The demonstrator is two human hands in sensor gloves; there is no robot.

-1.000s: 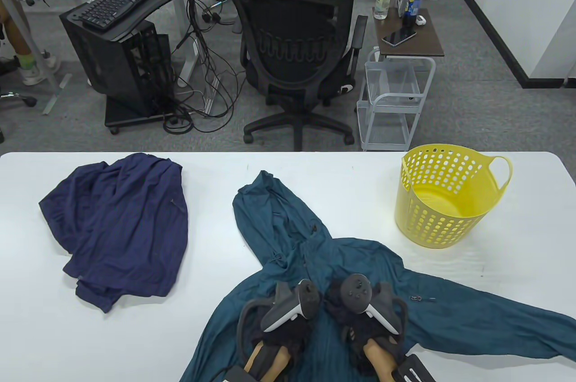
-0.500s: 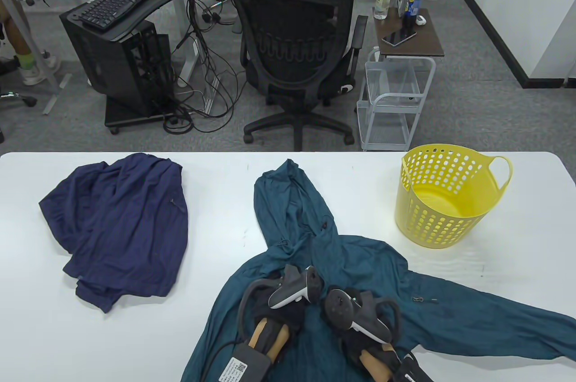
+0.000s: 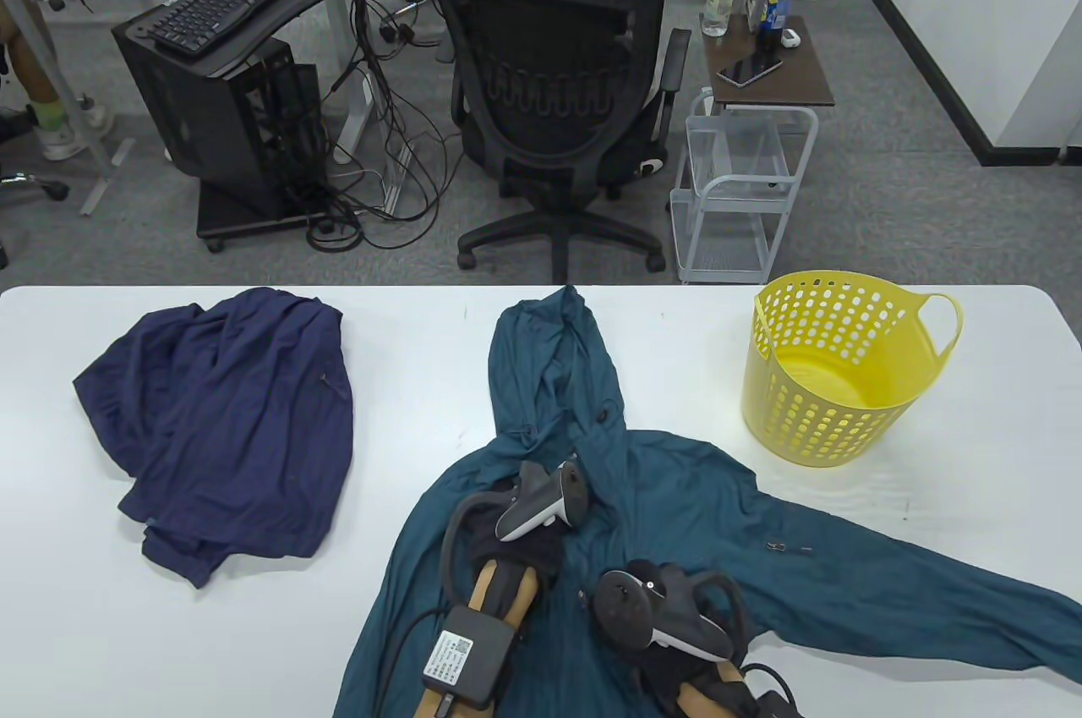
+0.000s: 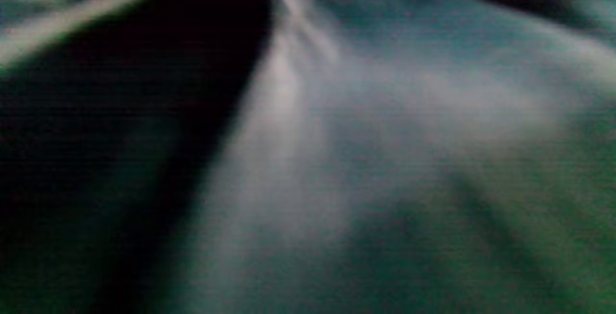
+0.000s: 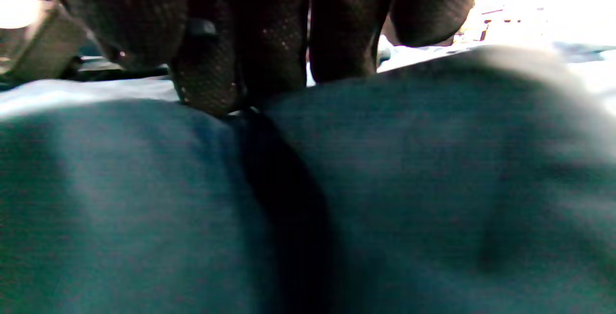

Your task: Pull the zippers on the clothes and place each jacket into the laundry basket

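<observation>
A teal hooded jacket (image 3: 676, 515) lies spread on the white table (image 3: 127, 650), hood toward the far edge and one sleeve running off to the right. My left hand (image 3: 558, 490) sits on its chest below the hood, fingers hidden under the tracker. My right hand (image 3: 621, 600) lies lower on the front, near the table's near edge. In the right wrist view its gloved fingers (image 5: 269, 39) curl down and pinch the teal cloth (image 5: 385, 184) at a dark fold. The left wrist view shows only blurred teal fabric (image 4: 385, 136). A navy jacket (image 3: 228, 422) lies crumpled at the left.
The yellow perforated laundry basket (image 3: 833, 405) stands upright on the right of the table, nothing inside it. Beyond the far edge stand an office chair (image 3: 554, 84) with a seated person and a small white cart (image 3: 740, 185).
My left hand has moved away from me up the jacket's front, and the hood has stretched toward the far edge. My right hand has drawn back toward the near edge.
</observation>
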